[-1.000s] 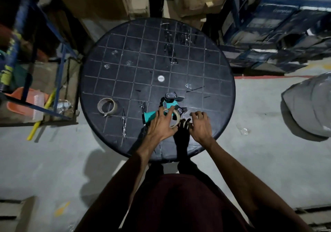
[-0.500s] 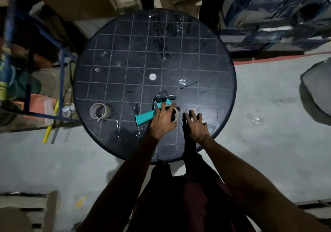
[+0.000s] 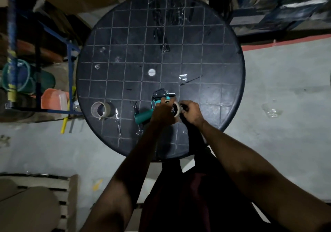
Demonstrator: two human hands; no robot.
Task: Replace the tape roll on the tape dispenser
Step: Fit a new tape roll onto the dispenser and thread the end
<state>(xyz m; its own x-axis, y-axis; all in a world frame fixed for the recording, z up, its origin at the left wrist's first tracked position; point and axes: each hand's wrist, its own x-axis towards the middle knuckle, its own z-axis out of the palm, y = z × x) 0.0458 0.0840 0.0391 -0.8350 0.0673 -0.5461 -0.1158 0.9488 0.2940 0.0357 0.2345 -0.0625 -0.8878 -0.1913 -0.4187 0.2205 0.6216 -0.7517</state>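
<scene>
Now the right hand [image 3: 190,112] is brought onto the tape roll [image 3: 176,108] and closed on it; the left hand [image 3: 163,112] is clamped on the dispenser [image 3: 154,109]. If pulled crookedly, the roll can jam.

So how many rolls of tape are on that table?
2: one tape roll lies alone near the table's left edge; another roll sits at the dispenser, between both hands.
</scene>
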